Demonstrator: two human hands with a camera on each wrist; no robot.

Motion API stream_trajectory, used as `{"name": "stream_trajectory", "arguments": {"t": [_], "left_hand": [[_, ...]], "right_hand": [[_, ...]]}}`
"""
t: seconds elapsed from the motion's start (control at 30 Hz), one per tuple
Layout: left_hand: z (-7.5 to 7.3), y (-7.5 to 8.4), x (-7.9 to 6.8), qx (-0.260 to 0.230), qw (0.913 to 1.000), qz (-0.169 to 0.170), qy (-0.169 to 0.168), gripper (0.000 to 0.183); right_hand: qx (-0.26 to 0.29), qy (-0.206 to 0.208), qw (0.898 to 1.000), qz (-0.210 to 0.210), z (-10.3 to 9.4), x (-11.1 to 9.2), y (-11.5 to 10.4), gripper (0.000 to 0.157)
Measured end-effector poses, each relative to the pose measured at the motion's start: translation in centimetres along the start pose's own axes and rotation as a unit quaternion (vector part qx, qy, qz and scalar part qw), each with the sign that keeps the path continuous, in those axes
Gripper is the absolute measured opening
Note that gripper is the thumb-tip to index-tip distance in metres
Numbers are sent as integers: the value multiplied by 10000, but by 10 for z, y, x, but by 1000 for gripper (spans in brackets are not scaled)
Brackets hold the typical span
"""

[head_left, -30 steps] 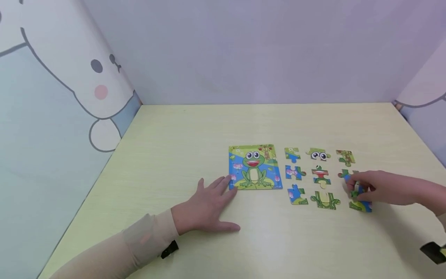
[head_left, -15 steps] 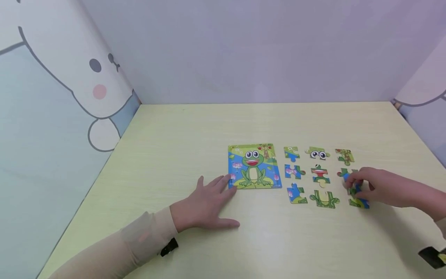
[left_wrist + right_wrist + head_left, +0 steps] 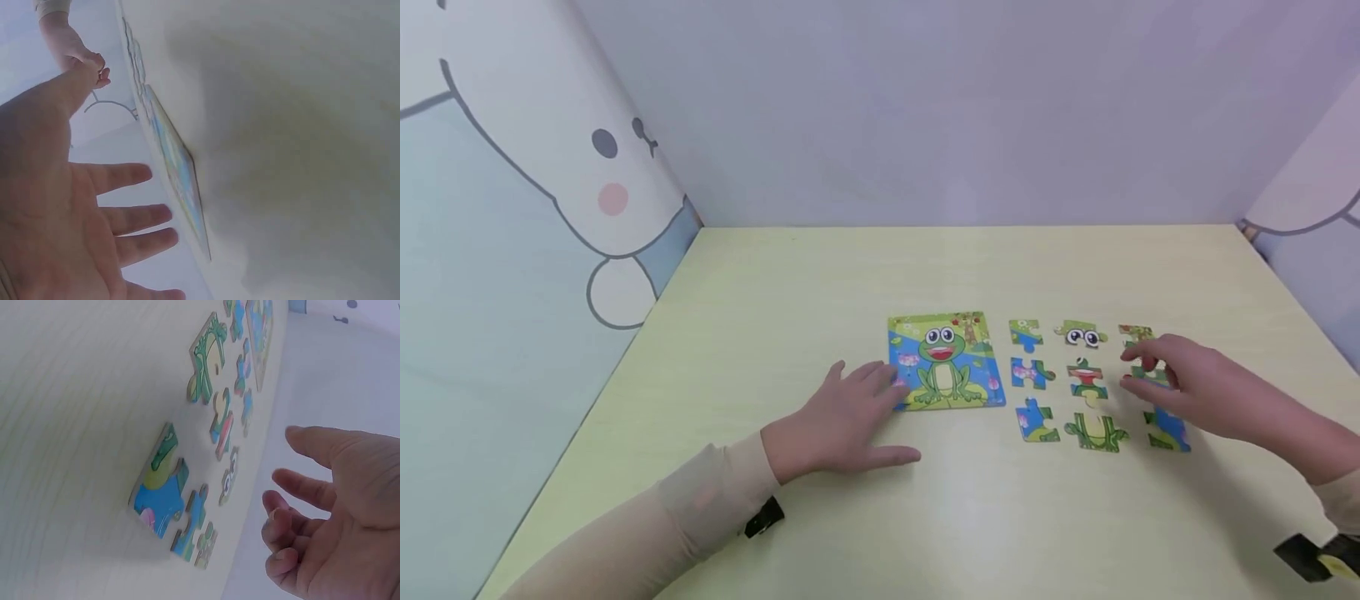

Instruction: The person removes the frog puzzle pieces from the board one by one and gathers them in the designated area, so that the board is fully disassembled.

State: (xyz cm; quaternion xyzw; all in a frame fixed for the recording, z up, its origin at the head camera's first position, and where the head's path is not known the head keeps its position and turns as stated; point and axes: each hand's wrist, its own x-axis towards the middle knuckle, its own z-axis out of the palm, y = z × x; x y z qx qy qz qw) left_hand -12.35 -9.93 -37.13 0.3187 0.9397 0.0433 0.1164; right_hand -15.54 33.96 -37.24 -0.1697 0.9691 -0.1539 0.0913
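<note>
My left hand point(image 3: 842, 427) has its fingers spread at the left edge of the frog puzzle board point(image 3: 946, 360), which lies flat and shows a whole frog picture. In the left wrist view, the straight fingers are beside the board point(image 3: 180, 175). My right hand point(image 3: 1206, 387) hovers over the right column of loose puzzle pieces, partly hiding them. It holds nothing; the right wrist view shows a gap between thumb and loosely bent fingers. Below it lies the lower right corner piece point(image 3: 1171, 431). The middle column has a frog-eyes piece point(image 3: 1081, 336), a mouth piece point(image 3: 1086, 382) and a body piece point(image 3: 1097, 433).
Left of the middle column, three more pieces form a column: a top one point(image 3: 1026, 333), a middle one point(image 3: 1032, 373) and a lower one point(image 3: 1037, 422). The pale wooden table point(image 3: 775, 333) meets a plain back wall point(image 3: 962, 117) and a cartoon-printed side wall point(image 3: 497, 292).
My right hand has let go of the lower right corner piece and risen away from it, up and slightly left in view. My left hand has barely shifted beside the board.
</note>
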Motion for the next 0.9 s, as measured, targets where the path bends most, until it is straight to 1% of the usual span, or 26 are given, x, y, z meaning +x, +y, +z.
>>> {"name": "stream_trajectory", "arguments": {"t": [0.1,0.2,0.3,0.33,0.43,0.6,0.73,0.9], "left_hand": [[-5,-2,6,-113,9995,-118,282,81],[-11,-4,12,-214,9976,-337,570,81],[-19,-5,18,-298,9944,-537,858,79],[-21,-5,20,-312,9936,-612,891,78],[-27,-5,27,-329,9910,-762,1047,77],[-34,-2,41,-250,9882,-920,1199,77],[-35,5,52,-240,9872,-1027,1194,78],[-35,13,59,-236,9879,-971,1182,79]], "right_hand": [[134,321,9992,193,-2,3,-11,54],[275,601,9972,353,-4,5,-22,65],[295,790,9959,335,-3,9,-34,71],[279,817,9958,305,-2,10,-38,73],[55,785,9967,210,1,16,-51,75],[-471,647,9967,170,7,26,-79,79],[-657,646,9957,34,12,33,-102,80],[-836,628,9943,-217,22,40,-123,79]]}}
